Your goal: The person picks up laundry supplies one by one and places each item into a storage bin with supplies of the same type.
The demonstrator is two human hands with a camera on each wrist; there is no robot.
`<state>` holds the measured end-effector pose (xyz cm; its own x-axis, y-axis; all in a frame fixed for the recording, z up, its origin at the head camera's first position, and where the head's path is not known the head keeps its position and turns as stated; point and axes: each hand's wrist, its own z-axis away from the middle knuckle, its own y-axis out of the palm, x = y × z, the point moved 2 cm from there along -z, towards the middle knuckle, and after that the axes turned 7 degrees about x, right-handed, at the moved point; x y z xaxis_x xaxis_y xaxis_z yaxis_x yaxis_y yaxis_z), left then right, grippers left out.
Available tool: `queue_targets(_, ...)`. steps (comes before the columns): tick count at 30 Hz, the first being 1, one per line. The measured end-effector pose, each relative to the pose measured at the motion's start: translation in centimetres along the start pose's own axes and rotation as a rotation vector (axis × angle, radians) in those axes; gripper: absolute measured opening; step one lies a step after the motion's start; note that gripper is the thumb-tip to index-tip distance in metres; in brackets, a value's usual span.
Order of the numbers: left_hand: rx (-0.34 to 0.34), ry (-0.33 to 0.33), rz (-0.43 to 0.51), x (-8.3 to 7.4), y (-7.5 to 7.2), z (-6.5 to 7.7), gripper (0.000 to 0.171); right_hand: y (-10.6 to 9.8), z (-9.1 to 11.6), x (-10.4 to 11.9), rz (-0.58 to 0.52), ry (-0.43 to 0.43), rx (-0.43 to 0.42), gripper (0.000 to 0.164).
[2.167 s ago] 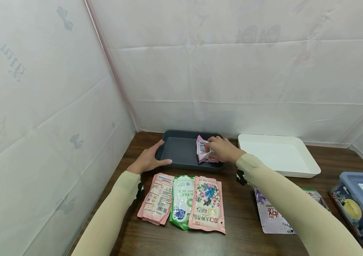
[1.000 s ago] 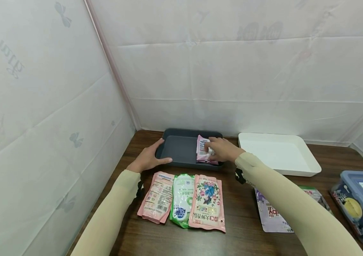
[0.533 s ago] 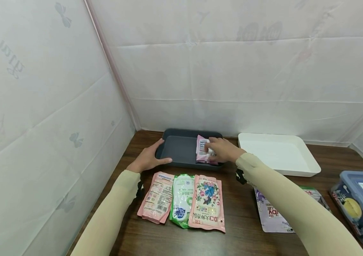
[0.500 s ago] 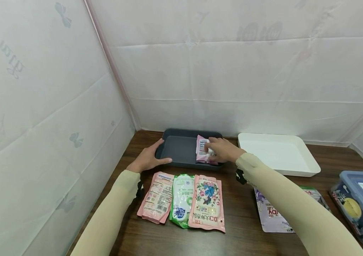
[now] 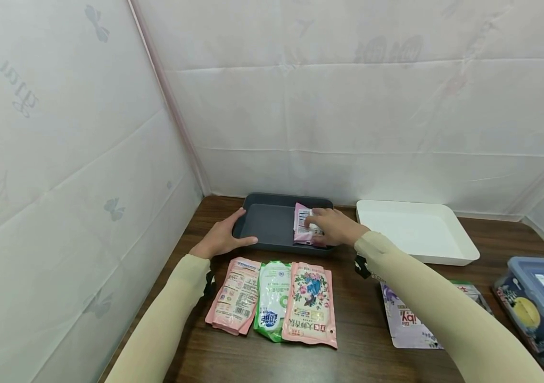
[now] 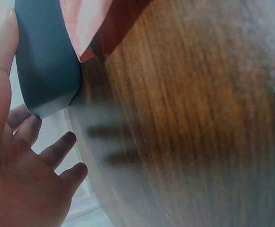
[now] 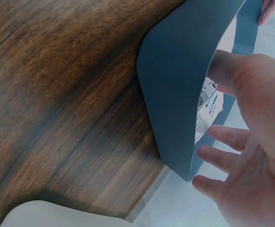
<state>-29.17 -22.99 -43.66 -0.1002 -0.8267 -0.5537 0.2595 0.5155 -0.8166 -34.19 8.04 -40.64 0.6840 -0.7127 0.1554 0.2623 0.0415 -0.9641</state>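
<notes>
A dark grey tray stands at the back left of the table. My left hand is at its left end, thumb and fingers spread, with fingertips touching the tray's outer wall in the left wrist view. Inside the tray's right end lies a pink and white printed pouch. Over it is my right hand, which partly hides it. In the right wrist view the thumb reaches past the tray wall towards the pouch, while the other fingers stay spread by the rim; no grip on the pouch is visible.
In front of the tray lie a pink pouch, a green and white pouch and a floral pink pouch. A white tray stands at back right. A purple pouch and a blue lidded box lie right.
The pouch in the grey tray lies flatter than about two seconds ago. Both hands have stayed nearly in place, with only slight movement in the right fingers.
</notes>
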Motion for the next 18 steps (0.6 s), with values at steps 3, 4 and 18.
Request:
queue_targets(3, 0.001, 0.008, -0.002, -0.04, -0.04, 0.00, 0.107, 0.11, 0.08, -0.08, 0.001, 0.003, -0.001, 0.037)
queue_targets(4, 0.001, 0.010, -0.001, -0.04, -0.04, -0.01, 0.107, 0.14, 0.09, -0.13, 0.004, 0.006, 0.000, 0.038)
queue_targets(18, -0.005, 0.012, 0.007, 0.19, 0.00, -0.11, 0.107, -0.01, 0.82, 0.02, 0.014, -0.039, -0.075, 0.050)
